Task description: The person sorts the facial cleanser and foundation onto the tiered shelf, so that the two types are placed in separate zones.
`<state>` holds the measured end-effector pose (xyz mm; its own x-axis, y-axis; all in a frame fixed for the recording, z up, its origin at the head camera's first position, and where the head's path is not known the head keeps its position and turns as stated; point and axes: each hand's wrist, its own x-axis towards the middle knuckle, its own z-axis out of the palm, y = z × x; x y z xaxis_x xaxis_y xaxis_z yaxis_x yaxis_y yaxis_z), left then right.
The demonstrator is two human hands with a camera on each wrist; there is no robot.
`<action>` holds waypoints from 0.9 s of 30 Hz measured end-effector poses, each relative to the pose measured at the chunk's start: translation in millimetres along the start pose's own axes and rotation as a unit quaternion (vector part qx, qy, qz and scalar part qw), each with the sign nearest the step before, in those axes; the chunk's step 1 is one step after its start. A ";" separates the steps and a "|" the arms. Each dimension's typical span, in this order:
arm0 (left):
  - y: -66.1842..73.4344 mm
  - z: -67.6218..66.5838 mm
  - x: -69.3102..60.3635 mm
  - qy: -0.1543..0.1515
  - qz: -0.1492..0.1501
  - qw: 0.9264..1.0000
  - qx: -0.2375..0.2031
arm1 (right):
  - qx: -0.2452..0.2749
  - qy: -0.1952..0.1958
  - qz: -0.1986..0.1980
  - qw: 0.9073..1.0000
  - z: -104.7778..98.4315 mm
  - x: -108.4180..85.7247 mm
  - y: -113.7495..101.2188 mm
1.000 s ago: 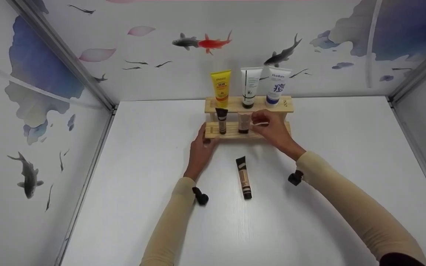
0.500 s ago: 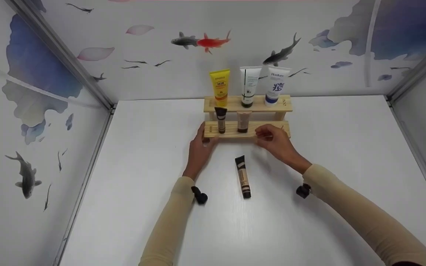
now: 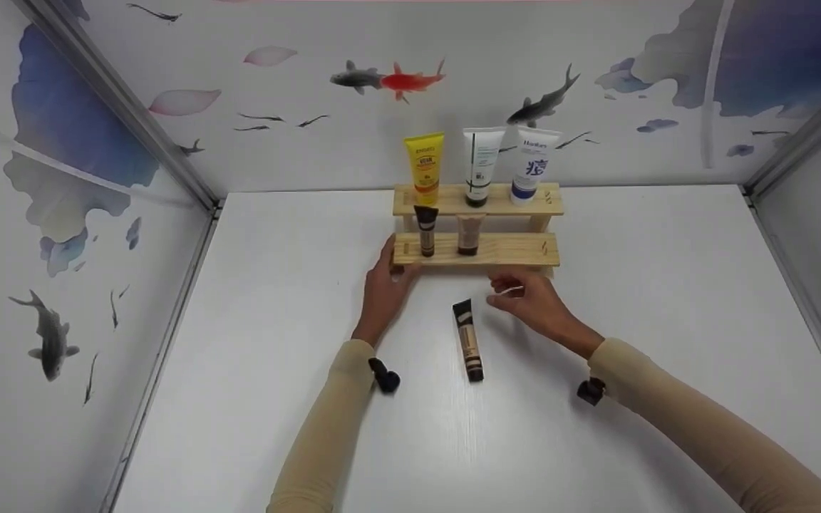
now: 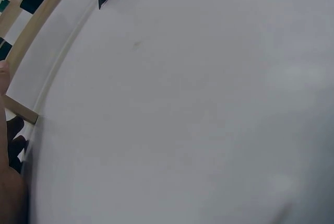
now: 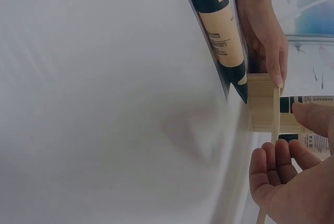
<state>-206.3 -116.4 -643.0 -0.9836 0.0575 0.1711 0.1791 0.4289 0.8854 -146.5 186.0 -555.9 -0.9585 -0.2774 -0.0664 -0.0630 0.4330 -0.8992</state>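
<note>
A two-tier wooden rack (image 3: 514, 249) stands at the back of the table. My left hand (image 3: 385, 292) grips the left end of its lower shelf, thumb at the front edge. On that shelf a black-and-beige tube (image 3: 426, 235) and a small pinkish-beige tube (image 3: 469, 235) stand upright. My right hand (image 3: 535, 303), fingers loosely curled, holds nothing just in front of the shelf's right half. Left of it a black-and-beige tube (image 3: 469, 342) lies on the table. In the right wrist view, the fingers (image 5: 282, 164) of my right hand are apart from this lying tube (image 5: 222, 31).
Along the upper shelf stand a yellow tube (image 3: 425, 167), a white tube with a black cap (image 3: 482, 160) and a white tube with a blue band (image 3: 533, 167). Behind the rack rises a wall (image 3: 275, 157) painted with fish. White table surface (image 3: 261, 356) surrounds the arms.
My right hand has let go of the small pinkish-beige tube and moved back toward me, off the lower shelf. That tube stays standing. My left hand has kept its place on the rack.
</note>
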 end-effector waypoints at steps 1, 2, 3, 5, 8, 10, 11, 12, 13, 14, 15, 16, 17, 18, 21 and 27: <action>-0.1 0.0 0.0 0.000 0.001 1.000 -0.002 | 0.000 -0.002 0.000 1.000 1.3 -1.7 0.7; -0.1 0.1 -0.2 -0.001 0.000 1.000 -0.003 | 0.000 -0.004 0.000 1.000 2.5 -3.4 1.6; 0.0 0.2 -0.5 -0.002 -0.001 1.000 -0.004 | 0.000 -0.005 0.000 1.000 3.8 -5.1 2.5; 0.5 0.3 -1.0 -0.003 -0.006 1.000 -0.003 | -0.001 -0.008 -0.003 1.000 6.5 -8.6 5.1; 1.5 0.7 -1.8 -0.006 -0.014 1.000 -0.001 | -0.003 -0.014 -0.007 1.000 10.5 -13.3 9.2; 1.9 0.8 -1.9 -0.007 -0.017 1.000 0.001 | -0.004 -0.019 -0.010 1.000 13.1 -16.1 12.0; 2.1 0.8 -1.9 -0.008 -0.018 1.000 0.001 | -0.005 -0.022 -0.012 1.000 14.3 -17.3 13.2; 2.3 0.9 -2.0 -0.008 -0.018 1.000 0.000 | -0.005 -0.026 -0.013 1.000 15.3 -18.4 13.9; 2.4 0.9 -1.9 -0.009 -0.017 1.000 0.000 | -0.009 -0.029 -0.014 0.999 16.5 -19.3 14.9; 2.5 0.8 -1.8 -0.009 -0.016 1.000 0.000 | -0.012 -0.033 -0.013 0.999 17.5 -20.0 15.7; 2.6 0.7 -1.6 -0.010 -0.015 1.000 -0.001 | -0.015 -0.037 -0.014 0.999 18.4 -20.7 16.4; 2.6 0.6 -1.5 -0.010 -0.014 1.000 -0.003 | -0.020 -0.043 -0.014 0.999 19.1 -21.3 17.0; 2.6 0.5 -1.5 -0.010 -0.013 1.000 -0.003 | -0.024 -0.048 -0.015 0.998 19.7 -21.8 17.5; 2.4 0.4 -1.4 -0.010 -0.012 1.000 -0.003 | -0.028 -0.053 -0.015 0.998 20.4 -22.3 17.5; 1.9 0.0 -1.3 -0.011 -0.013 1.000 -0.005 | -0.037 -0.069 -0.020 0.997 21.9 -23.2 17.5; 1.7 -0.6 -0.7 -0.010 -0.015 1.000 -0.013 | -0.056 -0.078 -0.038 0.995 24.3 -21.8 16.1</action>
<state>-205.2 -116.3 -641.4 -0.9888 0.0630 0.1354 0.1494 0.4066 0.9013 -119.9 178.2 -579.5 -0.8958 -0.4382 -0.0746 -0.1716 0.4957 -0.8514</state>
